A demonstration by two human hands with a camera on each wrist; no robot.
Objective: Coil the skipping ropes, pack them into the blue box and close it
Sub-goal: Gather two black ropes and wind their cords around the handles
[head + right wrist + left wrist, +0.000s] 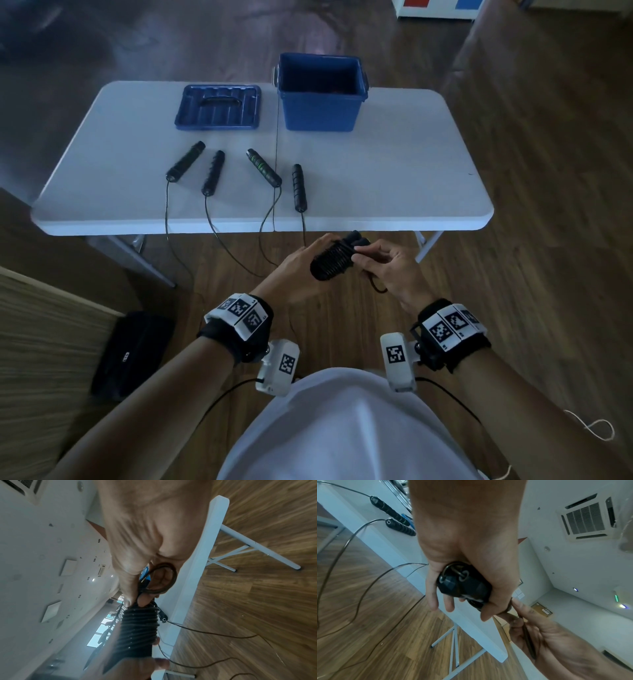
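Left hand (pixel 301 270) wrapped around a bundle (pixel 334 262) of two black handles wound with cord, held in front of the near edge of the white table (pixel 394 178). Right hand (pixel 383 270) pinching the loose end of the cord (pixel 164 580) at the bundle's far end, a small loop hanging by the palm. On the table, four more handles (pixel 214 173) with cords trailing to the floor, the open blue box (pixel 320 92) at the back, its lid (pixel 218 107) just beside it on the left.
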